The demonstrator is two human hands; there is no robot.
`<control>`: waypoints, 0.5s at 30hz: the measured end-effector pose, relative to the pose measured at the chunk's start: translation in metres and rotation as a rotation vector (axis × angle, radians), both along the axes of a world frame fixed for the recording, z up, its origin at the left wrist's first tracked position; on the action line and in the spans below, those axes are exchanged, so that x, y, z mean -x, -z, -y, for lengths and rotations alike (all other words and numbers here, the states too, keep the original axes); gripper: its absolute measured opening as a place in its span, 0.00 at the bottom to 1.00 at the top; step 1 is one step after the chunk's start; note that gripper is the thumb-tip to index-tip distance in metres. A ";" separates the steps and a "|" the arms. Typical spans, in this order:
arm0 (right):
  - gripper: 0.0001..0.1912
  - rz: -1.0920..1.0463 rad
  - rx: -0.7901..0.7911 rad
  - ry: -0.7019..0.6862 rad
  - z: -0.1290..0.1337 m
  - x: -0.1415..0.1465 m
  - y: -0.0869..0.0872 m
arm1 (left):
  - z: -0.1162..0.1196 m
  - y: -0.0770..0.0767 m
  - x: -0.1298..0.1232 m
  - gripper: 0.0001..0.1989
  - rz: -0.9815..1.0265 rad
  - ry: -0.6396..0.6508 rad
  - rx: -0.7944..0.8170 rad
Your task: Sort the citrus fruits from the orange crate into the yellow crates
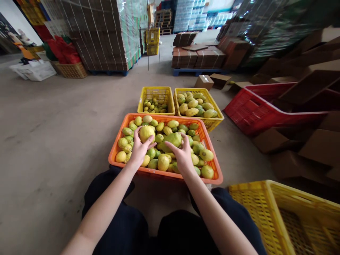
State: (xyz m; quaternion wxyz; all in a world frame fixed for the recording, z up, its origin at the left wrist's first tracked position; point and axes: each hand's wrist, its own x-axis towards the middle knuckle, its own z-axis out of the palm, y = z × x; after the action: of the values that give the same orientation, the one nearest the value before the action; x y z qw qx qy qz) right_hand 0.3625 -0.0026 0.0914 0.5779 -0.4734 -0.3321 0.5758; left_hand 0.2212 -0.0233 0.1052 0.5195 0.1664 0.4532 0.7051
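An orange crate full of green and yellow fruits stands in front of my knees. My left hand grips a round yellow fruit over the crate's left half. Right of it, my right hand has its thumb and fingers around a larger green fruit, above the other fruits. Behind the orange crate are two yellow crates: the left one holds small yellow-green fruits low inside, and the right one holds larger, longer fruits.
A red crate and cardboard boxes lie to the right. A yellow crate is at the lower right. Flattened cardboard on a blue pallet, a wrapped stack and a wicker basket stand further back.
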 end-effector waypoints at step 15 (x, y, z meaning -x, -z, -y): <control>0.27 0.345 -0.508 0.084 0.012 -0.005 -0.006 | 0.016 -0.011 -0.010 0.24 -0.194 0.111 -0.281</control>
State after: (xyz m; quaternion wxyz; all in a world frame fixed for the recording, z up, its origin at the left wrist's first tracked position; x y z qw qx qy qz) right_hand 0.3678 -0.0150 0.0979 0.6363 -0.4181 -0.5385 0.3612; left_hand 0.2310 -0.0393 0.1161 0.4830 0.3296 0.3883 0.7122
